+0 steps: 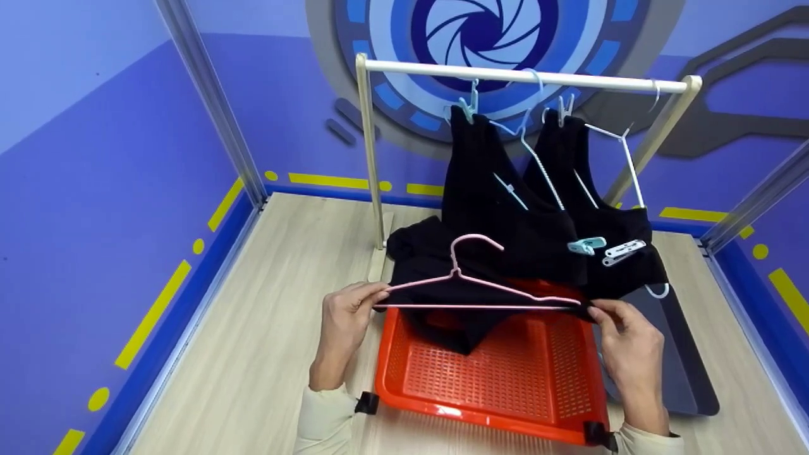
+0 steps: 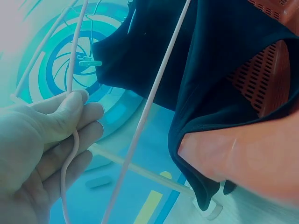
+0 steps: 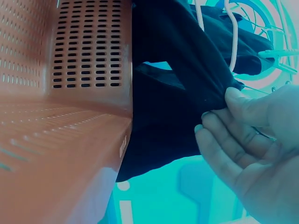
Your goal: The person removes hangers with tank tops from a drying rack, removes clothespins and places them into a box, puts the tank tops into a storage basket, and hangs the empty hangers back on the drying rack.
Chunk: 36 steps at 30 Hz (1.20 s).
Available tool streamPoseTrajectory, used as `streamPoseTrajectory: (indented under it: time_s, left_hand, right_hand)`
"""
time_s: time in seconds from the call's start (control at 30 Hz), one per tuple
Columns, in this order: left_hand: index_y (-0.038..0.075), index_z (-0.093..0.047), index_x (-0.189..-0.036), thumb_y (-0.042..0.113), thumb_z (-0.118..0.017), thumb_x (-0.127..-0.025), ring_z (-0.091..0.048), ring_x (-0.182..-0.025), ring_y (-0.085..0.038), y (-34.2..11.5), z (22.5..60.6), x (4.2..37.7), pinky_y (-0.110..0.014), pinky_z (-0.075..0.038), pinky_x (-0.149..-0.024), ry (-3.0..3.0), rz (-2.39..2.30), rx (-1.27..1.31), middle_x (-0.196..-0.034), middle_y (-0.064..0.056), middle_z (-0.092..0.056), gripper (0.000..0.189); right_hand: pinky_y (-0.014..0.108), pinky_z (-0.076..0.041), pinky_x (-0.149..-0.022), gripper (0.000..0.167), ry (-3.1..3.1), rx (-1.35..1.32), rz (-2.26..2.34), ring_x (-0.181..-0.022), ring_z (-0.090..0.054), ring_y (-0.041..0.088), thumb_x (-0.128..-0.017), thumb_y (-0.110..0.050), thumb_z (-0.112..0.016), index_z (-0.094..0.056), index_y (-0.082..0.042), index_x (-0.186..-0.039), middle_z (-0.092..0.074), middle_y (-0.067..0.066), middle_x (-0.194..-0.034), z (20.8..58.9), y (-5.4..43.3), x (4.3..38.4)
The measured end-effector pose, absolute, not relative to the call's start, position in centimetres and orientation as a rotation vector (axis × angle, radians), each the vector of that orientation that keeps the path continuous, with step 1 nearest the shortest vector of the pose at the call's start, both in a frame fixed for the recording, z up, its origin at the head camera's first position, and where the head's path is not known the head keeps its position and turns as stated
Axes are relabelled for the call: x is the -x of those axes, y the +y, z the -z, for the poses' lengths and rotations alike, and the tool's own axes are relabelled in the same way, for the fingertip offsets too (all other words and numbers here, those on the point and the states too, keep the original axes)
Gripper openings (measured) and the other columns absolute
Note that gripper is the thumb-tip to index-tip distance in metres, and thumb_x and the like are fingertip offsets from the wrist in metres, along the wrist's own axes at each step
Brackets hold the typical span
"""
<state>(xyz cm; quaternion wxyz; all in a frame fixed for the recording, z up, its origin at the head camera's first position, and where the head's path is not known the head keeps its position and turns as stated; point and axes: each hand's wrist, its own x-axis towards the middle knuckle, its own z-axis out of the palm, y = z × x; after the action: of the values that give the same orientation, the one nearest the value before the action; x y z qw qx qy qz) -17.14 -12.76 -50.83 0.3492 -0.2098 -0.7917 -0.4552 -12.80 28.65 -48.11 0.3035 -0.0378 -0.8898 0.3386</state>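
Thumb and fingers of the left hand (image 1: 344, 313) are pinching one end of a pink hanger (image 1: 455, 273), and the right hand (image 1: 632, 338) has a pinch on the edge of a black garment (image 1: 458, 328), right by the hanger's other end. Can't tell if the hanger tip is tucked in that fold or just beside it. Hanger's up over the far part of a red basket (image 1: 493, 418), hook upward, with the black cloth bunched behind it and sagging down into the basket. My guess on handling: hanger's super light, fairly stiff with a bit of flex, smooth enough to swivel in a pinch, so I'd grab it at the neck under the hook. Cloth looks soft, floppy, probably a bit stretchy and not fragile; hold it by a strap or an opening edge, because from the middle it'd just collapse into a lump. Past that there's a rack (image 1: 430, 67) with two more black garments, one on a light-blue hanger (image 1: 519, 131), the other on a white hanger (image 1: 632, 165), with clothespins (image 1: 586, 246) clipped on. Watch for the pink hook snagging there, imo. A dark gray tray (image 1: 686, 373) sits on the tabletop (image 1: 303, 303) to the basket's right.
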Motion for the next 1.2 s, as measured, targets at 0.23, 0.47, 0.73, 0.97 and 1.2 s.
streamPoseTrajectory:
  time_s: [0.23, 0.47, 0.73, 0.97, 1.2]
  left_hand:
    - [0.005, -0.085, -0.096, -0.003, -0.084, -0.085, -0.077, -0.08, -0.018, -13.0, 50.8, 16.9, -0.022, -0.059, -0.072, -2.028, 1.291, 0.532, -0.091, -0.007, -0.08, 0.014]
    - [0.006, -0.085, -0.096, -0.001, -0.083, -0.087, -0.076, -0.077, -0.018, -12.6, 50.8, 16.9, -0.019, -0.057, -0.07, -2.041, 1.31, 0.527, -0.089, -0.007, -0.08, 0.011]
    - [0.007, -0.085, -0.094, 0.0, -0.085, -0.085, -0.073, -0.07, -0.018, -12.2, 51.1, 16.9, -0.021, -0.055, -0.064, -2.034, 1.304, 0.523, -0.087, -0.002, -0.079, 0.012]
    - [0.01, -0.085, -0.094, 0.004, -0.085, -0.087, -0.072, -0.07, -0.012, -11.8, 51.2, 16.9, -0.02, -0.056, -0.064, -2.067, 1.296, 0.53, -0.087, 0.003, -0.079, 0.008]
    - [0.008, -0.085, -0.092, 0.002, -0.086, -0.085, -0.072, -0.07, -0.012, -11.4, 51.3, 17.0, -0.023, -0.057, -0.063, -2.057, 1.285, 0.533, -0.086, 0.002, -0.079, 0.009]
  right_hand:
    - [0.014, -0.04, -0.065, 0.009, -2.43, 0.167, -0.904, -0.072, -0.059, -0.003, -0.092, -0.001, -0.082, -0.08, -0.003, -0.101, -0.078, 0.014, -0.091, 48.1, 28.7, 12.6]
    - [0.01, -0.042, -0.067, 0.009, -2.455, 0.12, -0.98, -0.075, -0.061, -0.005, -0.093, -0.002, -0.082, -0.081, -0.004, -0.102, -0.078, 0.011, -0.092, 48.1, 28.2, 12.5]
    - [0.008, -0.044, -0.067, 0.011, -2.465, -0.01, -1.053, -0.075, -0.063, -0.005, -0.089, 0.002, -0.084, -0.081, -0.005, -0.098, -0.079, 0.009, -0.091, 48.3, 27.1, 12.4]
    - [0.008, -0.047, -0.069, 0.012, -2.561, -0.123, -1.137, -0.078, -0.067, 0.002, -0.091, -0.002, -0.084, -0.081, -0.011, -0.098, -0.078, 0.002, -0.091, 48.5, 26.2, 12.3]
    - [0.013, -0.047, -0.065, 0.012, -2.608, -0.18, -1.149, -0.075, -0.065, 0.003, -0.092, -0.006, -0.084, -0.081, -0.016, -0.098, -0.077, -0.004, -0.091, 48.6, 25.7, 12.2]
